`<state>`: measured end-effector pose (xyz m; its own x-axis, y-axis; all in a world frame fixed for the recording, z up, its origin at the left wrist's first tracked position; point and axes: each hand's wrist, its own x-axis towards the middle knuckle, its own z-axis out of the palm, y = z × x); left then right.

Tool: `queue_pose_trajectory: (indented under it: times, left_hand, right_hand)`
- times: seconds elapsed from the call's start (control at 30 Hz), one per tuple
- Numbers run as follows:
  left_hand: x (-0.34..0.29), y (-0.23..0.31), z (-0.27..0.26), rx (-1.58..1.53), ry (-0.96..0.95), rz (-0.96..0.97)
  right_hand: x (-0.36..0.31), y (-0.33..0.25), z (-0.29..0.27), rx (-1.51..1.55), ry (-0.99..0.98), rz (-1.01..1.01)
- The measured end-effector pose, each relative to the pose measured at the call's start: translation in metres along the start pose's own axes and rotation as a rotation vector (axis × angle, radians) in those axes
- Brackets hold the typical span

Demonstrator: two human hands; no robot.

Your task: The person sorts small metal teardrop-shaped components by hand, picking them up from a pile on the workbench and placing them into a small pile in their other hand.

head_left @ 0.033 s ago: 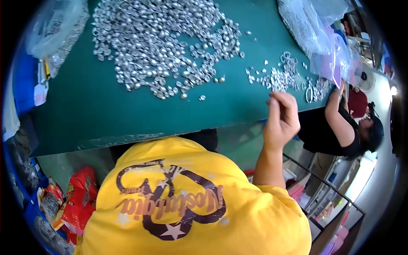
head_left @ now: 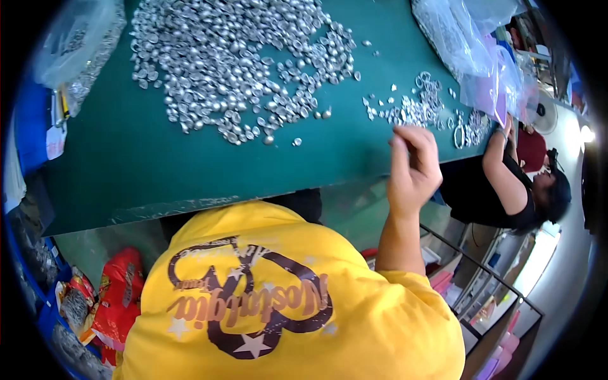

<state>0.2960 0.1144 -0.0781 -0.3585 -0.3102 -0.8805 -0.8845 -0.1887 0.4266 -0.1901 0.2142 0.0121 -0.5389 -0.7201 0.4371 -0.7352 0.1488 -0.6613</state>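
Observation:
My right hand point(head_left: 413, 166) is raised over the near edge of the green table point(head_left: 190, 171), thumb and curled fingers drawn together in a pinch. Whatever lies between the fingertips, if anything, is too small to make out. Just beyond the fingertips is a small heap of silvery pieces point(head_left: 408, 113), some of them ring-shaped. A much larger spread of small, domed, cup-like silver metal pieces point(head_left: 221, 57) covers the far middle of the table. One such piece point(head_left: 296, 142) lies apart near the front of it. My left hand does not show.
Clear plastic bags stand at the far left point(head_left: 76, 50) and far right point(head_left: 453, 38). At the right, a person in black point(head_left: 500, 183) has their hands at the table by another small heap point(head_left: 475, 126). Red packages point(head_left: 119, 291) sit low at the left.
My right hand sits slightly farther left and higher in the picture, still pinched. The whole table view has shifted slightly left and up.

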Motion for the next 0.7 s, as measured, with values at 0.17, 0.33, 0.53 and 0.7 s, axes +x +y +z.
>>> queue_pose_trajectory:
  times: [0.17,0.33,0.53,0.7]
  left_hand:
    - [-0.006,0.008,-0.006,0.04,-0.011,-0.003]
    - [-0.016,0.029,-0.011,0.091,-0.031,-0.007]
    - [-0.024,0.053,-0.016,0.146,-0.031,-0.018]
    - [-0.016,0.075,-0.025,0.228,-0.056,0.018]
  right_hand:
    - [0.017,-0.006,0.036,0.013,-0.272,-0.062]
    - [0.024,0.004,0.051,-0.057,-0.365,-0.187]
    - [0.012,0.001,0.05,0.302,-0.261,0.077]
    - [0.002,-0.004,0.042,0.793,-0.202,0.546]
